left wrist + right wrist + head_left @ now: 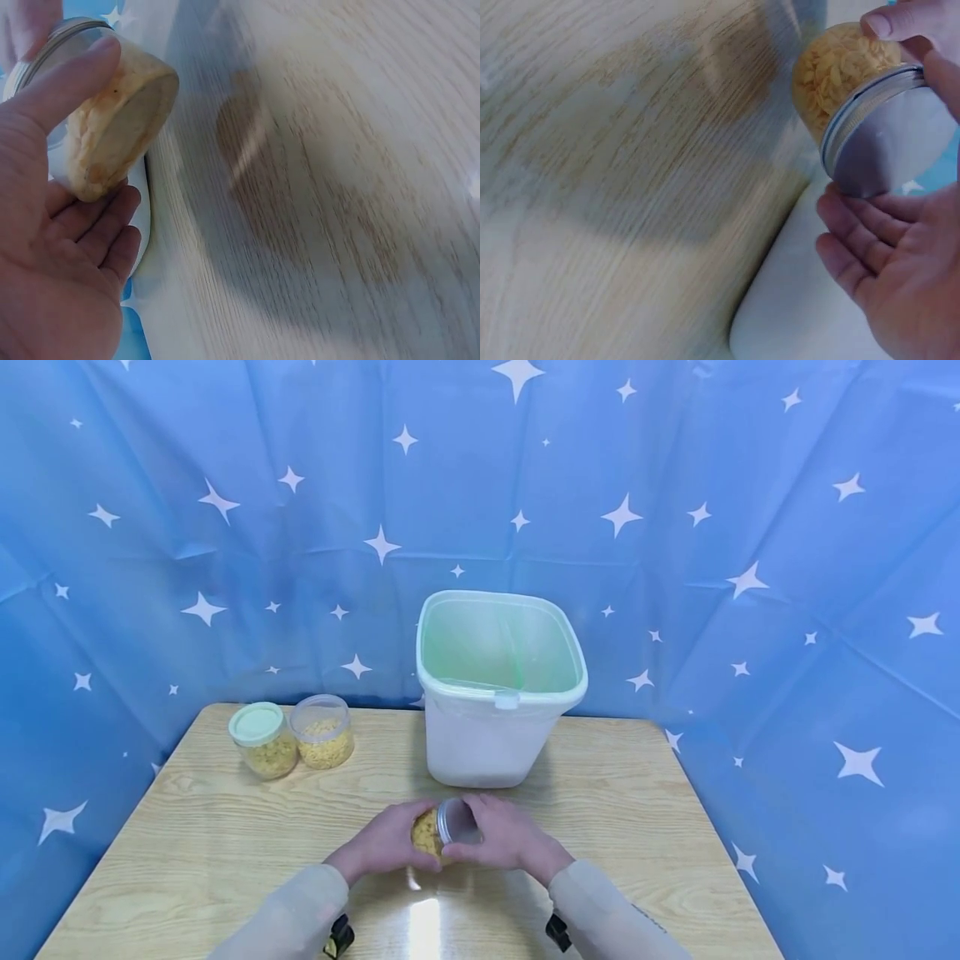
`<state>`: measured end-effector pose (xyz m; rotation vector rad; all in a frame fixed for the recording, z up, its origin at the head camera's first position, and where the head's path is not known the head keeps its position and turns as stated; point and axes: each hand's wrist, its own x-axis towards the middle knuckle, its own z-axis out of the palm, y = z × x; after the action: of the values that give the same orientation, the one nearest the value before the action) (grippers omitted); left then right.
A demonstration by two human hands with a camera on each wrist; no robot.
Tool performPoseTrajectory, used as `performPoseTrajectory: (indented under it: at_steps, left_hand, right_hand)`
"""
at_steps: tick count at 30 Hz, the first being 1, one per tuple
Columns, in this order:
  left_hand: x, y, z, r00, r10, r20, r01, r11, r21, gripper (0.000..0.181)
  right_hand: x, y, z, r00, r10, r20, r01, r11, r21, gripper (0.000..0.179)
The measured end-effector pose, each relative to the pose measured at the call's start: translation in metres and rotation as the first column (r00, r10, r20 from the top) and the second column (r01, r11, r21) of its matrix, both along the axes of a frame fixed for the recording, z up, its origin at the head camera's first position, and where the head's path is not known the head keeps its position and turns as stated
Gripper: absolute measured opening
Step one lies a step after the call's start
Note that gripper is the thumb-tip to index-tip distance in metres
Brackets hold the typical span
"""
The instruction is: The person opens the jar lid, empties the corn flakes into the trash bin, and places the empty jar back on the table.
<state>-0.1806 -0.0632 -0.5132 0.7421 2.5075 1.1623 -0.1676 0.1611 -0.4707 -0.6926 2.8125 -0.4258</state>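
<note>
In front of the bin point(480, 739), the left hand point(393, 841) grips a tilted jar point(425, 833) by its body, the right hand point(513, 835) its lid point(889, 142); the lid looks still on, flakes point(840, 67) inside.

With my left grip point(49, 240) I hold a clear jar point(124, 105) of yellowish contents, my thumb along its side and my fingers beneath, its base tilted toward the bench point(360, 187). At its silvery rim point(64, 41), blurred, I see part of my right grip point(34, 26). A soft shadow point(206, 232) falls across the wood grain, and behind my fingertips show a white edge point(142, 214) and blue backdrop point(139, 337).
</note>
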Motion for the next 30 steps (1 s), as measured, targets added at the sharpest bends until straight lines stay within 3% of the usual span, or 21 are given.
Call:
performPoseTrajectory:
  at_steps: [5, 9, 12, 16, 22, 30]
  left_hand:
    - [0.0025, 0.0031, 0.0022, 0.996, -0.042, -0.083, 0.043, 0.999, 0.013, 0.091]
    - [0.0037, 0.0065, 0.0013, 0.981, -0.052, -0.189, 0.040, 0.997, -0.067, 0.092]
    - [0.0037, 0.0088, 0.0001, 0.979, -0.048, -0.197, 0.025, 0.993, -0.119, 0.087]
    - [0.0018, 0.0095, -0.0003, 0.988, -0.037, -0.148, 0.015, 0.989, -0.148, 0.087]
    - [-0.0015, 0.0065, 0.0001, 0.995, -0.022, -0.095, 0.007, 0.987, -0.160, 0.091]
    - [-0.0004, 0.0031, 0.0029, 0.995, -0.029, -0.095, 0.015, 0.988, -0.153, 0.087]
  right_hand:
    - [-0.0013, 0.0017, -0.0016, 0.999, -0.049, 0.002, 0.049, 0.997, -0.055, 0.088]
    - [-0.0014, 0.0028, -0.0010, 0.998, -0.059, 0.019, 0.060, 0.995, -0.085, 0.080]
    - [-0.0006, 0.0038, -0.0007, 0.998, -0.054, 0.028, 0.056, 0.994, -0.091, 0.076]
    - [-0.0004, 0.0045, -0.0003, 0.999, -0.045, 0.023, 0.047, 0.995, -0.087, 0.073]
    - [-0.0015, 0.0035, -0.0002, 0.999, -0.021, 0.028, 0.024, 0.995, -0.099, 0.069]
    - [-0.0032, 0.0053, -0.0042, 0.999, 0.041, 0.021, -0.038, 0.992, -0.117, 0.065]
